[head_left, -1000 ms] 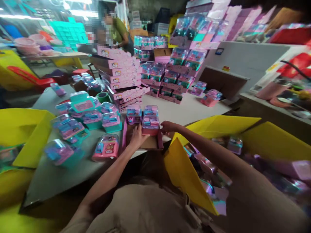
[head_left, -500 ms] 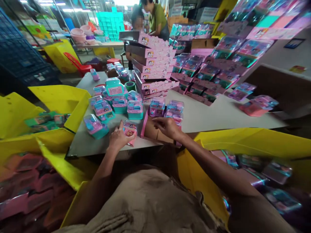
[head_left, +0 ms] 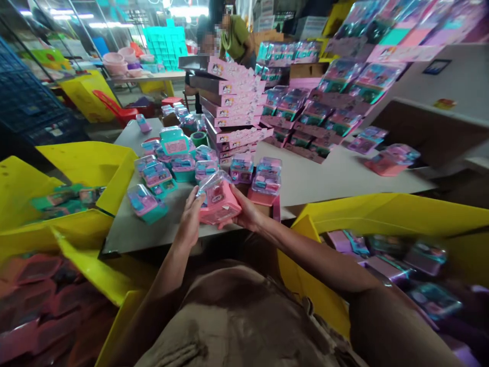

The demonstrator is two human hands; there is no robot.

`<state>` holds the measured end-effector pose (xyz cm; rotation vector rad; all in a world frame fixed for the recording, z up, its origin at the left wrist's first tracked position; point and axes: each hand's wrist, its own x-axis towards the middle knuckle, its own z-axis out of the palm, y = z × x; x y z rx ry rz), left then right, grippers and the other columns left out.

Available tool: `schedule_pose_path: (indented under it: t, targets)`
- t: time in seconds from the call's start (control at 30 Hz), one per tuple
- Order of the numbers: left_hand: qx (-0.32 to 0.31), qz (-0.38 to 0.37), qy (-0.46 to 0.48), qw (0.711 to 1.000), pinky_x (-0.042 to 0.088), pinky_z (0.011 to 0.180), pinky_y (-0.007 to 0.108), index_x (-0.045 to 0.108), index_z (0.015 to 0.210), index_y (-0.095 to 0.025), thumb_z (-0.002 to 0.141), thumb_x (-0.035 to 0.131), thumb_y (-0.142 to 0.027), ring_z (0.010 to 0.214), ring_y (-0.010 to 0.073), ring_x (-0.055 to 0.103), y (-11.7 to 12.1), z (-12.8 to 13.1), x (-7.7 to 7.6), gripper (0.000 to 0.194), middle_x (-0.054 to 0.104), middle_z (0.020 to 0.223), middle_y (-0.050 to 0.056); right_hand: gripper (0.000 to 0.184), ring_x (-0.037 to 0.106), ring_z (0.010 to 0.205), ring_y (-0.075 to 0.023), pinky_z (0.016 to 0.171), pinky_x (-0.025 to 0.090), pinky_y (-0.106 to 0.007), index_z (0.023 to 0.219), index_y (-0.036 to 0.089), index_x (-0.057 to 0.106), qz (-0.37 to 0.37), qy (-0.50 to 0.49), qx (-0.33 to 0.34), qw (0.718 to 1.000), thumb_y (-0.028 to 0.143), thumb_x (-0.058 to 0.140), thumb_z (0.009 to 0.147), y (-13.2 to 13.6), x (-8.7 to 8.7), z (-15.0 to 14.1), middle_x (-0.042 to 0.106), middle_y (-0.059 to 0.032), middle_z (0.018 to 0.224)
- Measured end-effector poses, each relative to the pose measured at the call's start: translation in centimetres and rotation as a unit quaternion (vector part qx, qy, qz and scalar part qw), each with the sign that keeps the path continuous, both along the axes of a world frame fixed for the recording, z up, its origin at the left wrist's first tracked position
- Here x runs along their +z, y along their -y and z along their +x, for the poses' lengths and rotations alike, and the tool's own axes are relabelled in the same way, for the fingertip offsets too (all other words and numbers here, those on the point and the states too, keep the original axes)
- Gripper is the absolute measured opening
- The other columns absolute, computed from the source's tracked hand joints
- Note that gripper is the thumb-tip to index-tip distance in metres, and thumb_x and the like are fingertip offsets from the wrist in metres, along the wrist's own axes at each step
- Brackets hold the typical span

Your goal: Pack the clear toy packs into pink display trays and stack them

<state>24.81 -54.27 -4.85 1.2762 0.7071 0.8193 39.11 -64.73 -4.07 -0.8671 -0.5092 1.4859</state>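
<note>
A coral-pink plastic box with a clear domed lid (head_left: pixel 219 201) is tilted above the table's front edge. My left hand (head_left: pixel 191 216) grips its left side, and my right hand (head_left: pixel 247 210) closes round its right side. Just behind, a purple box (head_left: pixel 241 168) and another coral box (head_left: pixel 265 178) with clear lids sit at the pink display carton (head_left: pixel 276 208), which is mostly hidden by my hand and the boxes. To the left stand several turquoise boxes, among them a turquoise box with a label (head_left: pixel 174 141) on top of others.
A leaning stack of pink printed trays (head_left: pixel 233 102) rises mid-table, beside filled trays (head_left: pixel 305 109). Yellow bins hold coral boxes (head_left: pixel 34 295) at left and purple boxes (head_left: pixel 385 267) at right. Green tape (head_left: pixel 198 137) lies near the stack. A person in an olive shirt (head_left: pixel 235 38) stands behind.
The coral box was lifted off the table and tilted, moving right. My right hand came from the carton and joined my left on it. A coral box now shows at the carton's right.
</note>
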Motion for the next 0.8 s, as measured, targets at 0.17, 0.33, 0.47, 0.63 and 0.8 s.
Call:
schedule_pose_path:
  t: [0.17, 0.33, 0.47, 0.63, 0.8]
  targets:
    - [-0.039, -0.003, -0.024, 0.999, 0.052, 0.114, 0.045, 0.059, 0.147, -0.026, 0.091, 0.074, -0.05, 0.134, 0.0306, 0.062, -0.1, -0.6, 0.1, 0.063, 0.065, 0.143, 0.01, 0.075, 0.077, 0.077, -0.0266, 0.061, 0.068, -0.044, 0.135, 0.012, 0.061, -0.016, -0.066, 0.015, 0.998, 0.065, 0.014, 0.111, 0.5, -0.2, 0.3, 0.079, -0.0153, 0.095]
    - [-0.045, 0.17, -0.061, 0.983, 0.049, 0.116, 0.041, 0.06, 0.144, -0.025, 0.068, 0.095, -0.04, 0.135, 0.0299, 0.058, 0.4, -2.1, 1.1, 0.085, 0.061, 0.143, 0.01, 0.078, 0.077, 0.077, -0.0264, 0.06, 0.068, -0.041, 0.134, 0.009, 0.061, -0.035, -0.046, 0.036, 0.998, 0.061, 0.007, 0.112, 0.1, 0.1, -0.3, 0.079, -0.0167, 0.097]
    - [-0.004, 0.163, -0.024, 0.986, 0.057, 0.095, 0.032, 0.063, 0.126, -0.024, 0.064, 0.095, -0.04, 0.111, 0.0227, 0.066, 0.6, -2.3, 1.2, 0.071, 0.065, 0.126, 0.005, 0.069, 0.077, 0.091, -0.0281, 0.065, 0.067, -0.041, 0.15, 0.019, 0.054, -0.01, 0.106, -0.017, 0.994, 0.069, 0.03, 0.109, 0.2, -0.4, -1.2, 0.076, -0.016, 0.122]
    - [0.002, 0.062, 0.015, 0.998, 0.056, 0.078, 0.026, 0.056, 0.122, -0.025, 0.075, 0.087, -0.046, 0.088, 0.0154, 0.067, 0.4, -2.2, 0.4, 0.06, 0.065, 0.11, 0.002, 0.093, 0.039, 0.155, -0.0351, 0.125, 0.039, -0.056, 0.159, 0.034, 0.051, 0.159, 0.466, -0.185, 0.851, 0.077, 0.077, 0.081, 0.7, -0.2, -1.0, 0.046, -0.009, 0.167]
    - [0.012, 0.231, -0.023, 0.973, 0.053, 0.099, 0.031, 0.062, 0.116, -0.023, 0.077, 0.085, -0.039, 0.116, 0.0212, 0.064, 0.2, -2.4, 1.0, 0.048, 0.064, 0.128, 0.005, 0.061, 0.055, 0.144, -0.0306, 0.122, 0.042, -0.052, 0.148, 0.032, 0.065, 0.228, 0.574, -0.243, 0.748, 0.059, 0.075, 0.095, 0.2, 1.3, -0.3, 0.059, -0.0129, 0.153]
